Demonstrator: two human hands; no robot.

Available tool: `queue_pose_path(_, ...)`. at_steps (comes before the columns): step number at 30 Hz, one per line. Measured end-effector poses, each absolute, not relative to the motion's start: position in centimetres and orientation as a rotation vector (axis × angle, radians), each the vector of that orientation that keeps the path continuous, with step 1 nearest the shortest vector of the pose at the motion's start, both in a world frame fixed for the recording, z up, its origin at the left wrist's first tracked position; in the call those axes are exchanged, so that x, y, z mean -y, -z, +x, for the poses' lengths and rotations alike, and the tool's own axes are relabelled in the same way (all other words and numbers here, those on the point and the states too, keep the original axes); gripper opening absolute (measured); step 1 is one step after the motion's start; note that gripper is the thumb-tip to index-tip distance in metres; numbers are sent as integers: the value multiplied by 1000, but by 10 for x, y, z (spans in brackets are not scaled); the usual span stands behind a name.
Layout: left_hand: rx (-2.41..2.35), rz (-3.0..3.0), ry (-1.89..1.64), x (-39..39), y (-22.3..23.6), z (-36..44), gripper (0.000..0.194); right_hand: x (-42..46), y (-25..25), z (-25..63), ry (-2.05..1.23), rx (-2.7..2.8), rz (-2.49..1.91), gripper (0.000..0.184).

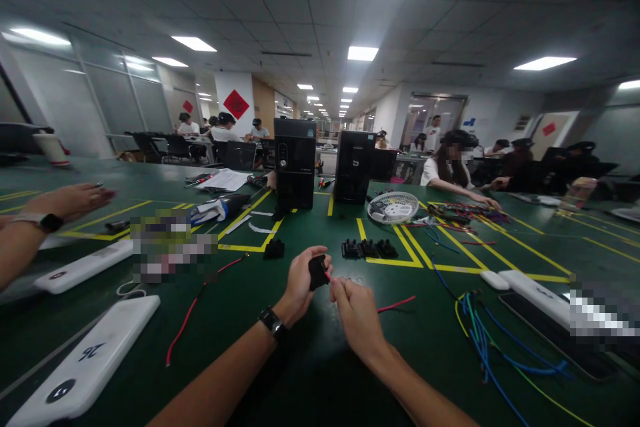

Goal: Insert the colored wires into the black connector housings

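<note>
Near the middle of the table, my left hand (296,285) is closed around a small black block-shaped part (318,272), held just above the green surface. My right hand (357,313) pinches a red wire (397,305) close to its end, right against the block; whether the end sits inside the block is hidden by my fingers. The wire's tail sticks out to the right behind my right hand. Beyond my hands lie a row of similar black parts (370,249) and a single black part (274,249). Another red wire (187,317) curves across the table on the left.
Two black computer towers (295,167) (354,170) stand ahead, beside a white basket (393,207). Blue and green wires (480,340) lie right. White power banks (95,353) lie left. Another person's hand (75,203) reaches in at left; a person (453,163) handles wires at right.
</note>
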State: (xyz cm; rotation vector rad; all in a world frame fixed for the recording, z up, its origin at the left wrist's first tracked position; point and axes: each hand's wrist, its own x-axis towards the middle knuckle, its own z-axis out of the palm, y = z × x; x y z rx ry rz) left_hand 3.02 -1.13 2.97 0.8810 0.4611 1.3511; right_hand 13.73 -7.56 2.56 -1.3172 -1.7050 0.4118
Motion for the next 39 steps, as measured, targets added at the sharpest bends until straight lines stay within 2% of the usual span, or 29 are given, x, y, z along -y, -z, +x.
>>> queue_pose_path(15, -481, 739, -1274, 12, -31, 26, 25, 63, -13, 135, -505, 1732, -1331, 42)
queue_pose_path(22, -538, 1003, -1452, 3, -27, 28, 22, 66, -28, 143, -571, 1692, -1324, 41)
queue_pose_path(32, -505, 739, -1322, 13, -32, 32, 20, 57, -1, 132, -736, 1628, -1294, 40)
queue_pose_path(39, -582, 984, -1424, 6, -30, 25, 22, 65, -22, 136, -667, 1647, -1306, 41)
